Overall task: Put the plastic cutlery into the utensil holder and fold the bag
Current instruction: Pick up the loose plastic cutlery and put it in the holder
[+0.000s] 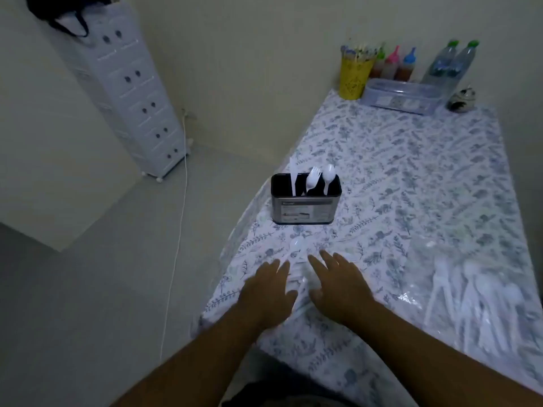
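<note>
A steel utensil holder (305, 204) stands near the table's left edge, with a white plastic knife (293, 179), a fork (313, 178) and a spoon (328, 177) upright in it. Just in front of it a loose white spoon (296, 245) lies among a few blurred pieces of cutlery on the cloth. My left hand (269, 292) and my right hand (342, 284) hover flat over these pieces, fingers spread, holding nothing that I can see. At the right lies a clear plastic bag (476, 289) with several white utensils inside.
The table (411, 171) has a leaf-printed cloth under clear film. At its far end stand a yellow cup of sticks (354, 74), sauce bottles (393, 64), two water bottles (452, 61) and a clear lidded box (402, 95). A white drawer tower (129, 95) stands on the floor at left.
</note>
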A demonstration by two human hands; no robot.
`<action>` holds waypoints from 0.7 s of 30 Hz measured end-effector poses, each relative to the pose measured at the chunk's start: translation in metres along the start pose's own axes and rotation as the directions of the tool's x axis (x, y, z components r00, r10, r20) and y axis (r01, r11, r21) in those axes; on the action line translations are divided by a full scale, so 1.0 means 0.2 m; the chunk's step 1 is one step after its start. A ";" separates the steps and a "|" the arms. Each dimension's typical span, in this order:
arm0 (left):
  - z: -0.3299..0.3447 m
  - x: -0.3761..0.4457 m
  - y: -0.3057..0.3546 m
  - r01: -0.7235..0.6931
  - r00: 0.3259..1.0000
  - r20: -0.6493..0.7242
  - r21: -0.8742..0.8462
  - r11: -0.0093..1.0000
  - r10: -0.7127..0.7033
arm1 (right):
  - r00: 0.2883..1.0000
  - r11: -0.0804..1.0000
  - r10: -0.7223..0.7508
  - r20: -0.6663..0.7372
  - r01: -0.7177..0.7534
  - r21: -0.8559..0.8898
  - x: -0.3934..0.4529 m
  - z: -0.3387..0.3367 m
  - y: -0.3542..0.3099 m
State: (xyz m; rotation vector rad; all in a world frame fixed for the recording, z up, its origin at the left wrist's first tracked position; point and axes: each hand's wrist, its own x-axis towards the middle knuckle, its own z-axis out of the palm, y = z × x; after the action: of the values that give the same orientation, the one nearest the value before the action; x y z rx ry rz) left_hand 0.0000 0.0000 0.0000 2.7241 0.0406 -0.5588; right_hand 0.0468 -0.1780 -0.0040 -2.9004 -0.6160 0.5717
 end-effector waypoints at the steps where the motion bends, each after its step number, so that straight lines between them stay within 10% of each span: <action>1: 0.04 -0.02 -0.01 -0.008 0.998 0.055 0.019 1.000 0.007 | 0.998 1.000 0.008 0.068 -0.010 0.028 0.00 0.04 -0.02; 21: 0.28 0.08 -0.10 -0.189 0.982 0.019 0.022 0.982 0.188 | 0.997 0.986 0.010 0.080 -0.023 0.163 -0.18 0.35 0.14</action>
State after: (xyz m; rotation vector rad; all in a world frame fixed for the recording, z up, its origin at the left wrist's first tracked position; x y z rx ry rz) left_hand -0.0088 -0.0024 -0.0605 2.7071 -0.2277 -0.5300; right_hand 0.0003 -0.2145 -0.0611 -2.7428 -0.5275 0.7070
